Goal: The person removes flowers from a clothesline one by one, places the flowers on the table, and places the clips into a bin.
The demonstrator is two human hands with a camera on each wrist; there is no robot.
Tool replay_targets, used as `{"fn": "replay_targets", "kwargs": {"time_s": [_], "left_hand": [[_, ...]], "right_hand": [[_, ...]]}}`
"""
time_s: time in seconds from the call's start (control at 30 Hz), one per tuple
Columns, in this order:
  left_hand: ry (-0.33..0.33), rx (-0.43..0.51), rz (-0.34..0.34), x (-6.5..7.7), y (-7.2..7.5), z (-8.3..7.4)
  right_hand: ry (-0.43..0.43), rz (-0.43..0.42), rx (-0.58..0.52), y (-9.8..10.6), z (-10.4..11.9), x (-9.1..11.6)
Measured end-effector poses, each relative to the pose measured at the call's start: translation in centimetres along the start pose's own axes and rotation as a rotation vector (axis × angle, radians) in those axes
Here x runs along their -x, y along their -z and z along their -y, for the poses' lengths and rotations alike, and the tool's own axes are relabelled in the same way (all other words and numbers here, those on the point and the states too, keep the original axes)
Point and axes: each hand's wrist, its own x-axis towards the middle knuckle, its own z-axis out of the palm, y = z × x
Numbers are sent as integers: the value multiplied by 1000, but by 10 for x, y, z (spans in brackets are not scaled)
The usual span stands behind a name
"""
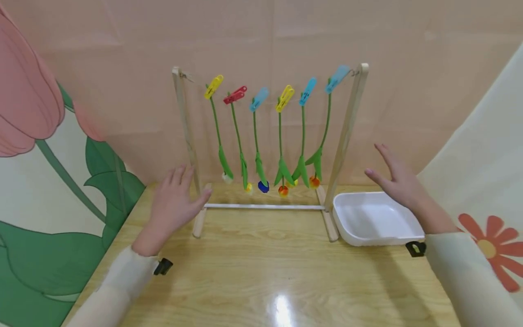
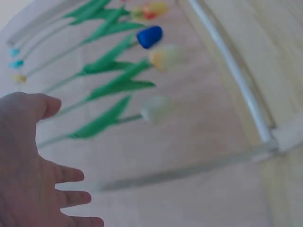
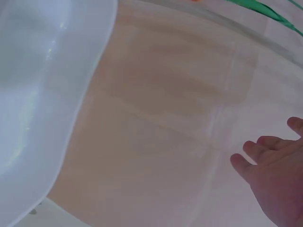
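Several artificial tulips hang head-down by their stems from a thin string across a wooden stand (image 1: 351,122), each clipped by a plastic clothespin. The clothespins include a red clothespin (image 1: 235,95) and a yellow clothespin (image 1: 285,98). Among the blooms are a blue tulip (image 1: 263,186), an orange tulip (image 1: 283,191) and, at the left end, a white tulip (image 2: 155,109). My left hand (image 1: 175,202) is held up by the stand's left post, fingers spread and holding nothing. Also spread and holding nothing, my right hand (image 1: 398,181) hovers over a white tray (image 1: 367,241).
A light wooden table (image 1: 253,281) carries the stand and the tray, which sits against the stand's right foot (image 1: 330,226). A white crossbar (image 1: 265,207) joins the two feet low down. Behind hangs a pink backdrop (image 1: 253,41); printed flowers show at both sides.
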Motion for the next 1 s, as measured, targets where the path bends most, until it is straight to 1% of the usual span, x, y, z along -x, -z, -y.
{"fn": "replay_targets", "kwargs": {"time_s": [0.1,0.2,0.3,0.47,0.53,0.6,0.7,0.77,0.83,0.9,1.0], "left_hand": [[-34,22,-27,-2,7,-16],[-66,50,-40,-6,11,-31],[-74,93,-53,-9,12,-46],[-94,200,-100,-15,12,-64],[-105,240,-104,-19,12,-70],[-104,273,-91,-23,14,-75],[-91,329,-64,-29,15,-84],[-78,355,-50,-33,17,-90],[-75,397,-51,-37,17,-97],[-73,426,-60,-42,16,-103],[-87,463,-84,-48,15,-112]], "right_hand": [[-32,-3,-90,8,12,-7],[-50,-16,-163,17,23,-14],[-49,-18,-217,24,34,-23],[-3,-61,-298,33,47,-37],[26,-81,-380,35,51,-42],[63,-92,-519,37,55,-47],[97,-98,-696,39,63,-56],[103,-109,-765,41,69,-62],[98,-123,-769,44,75,-67],[102,-133,-812,45,79,-72],[118,-134,-871,48,83,-80]]}}
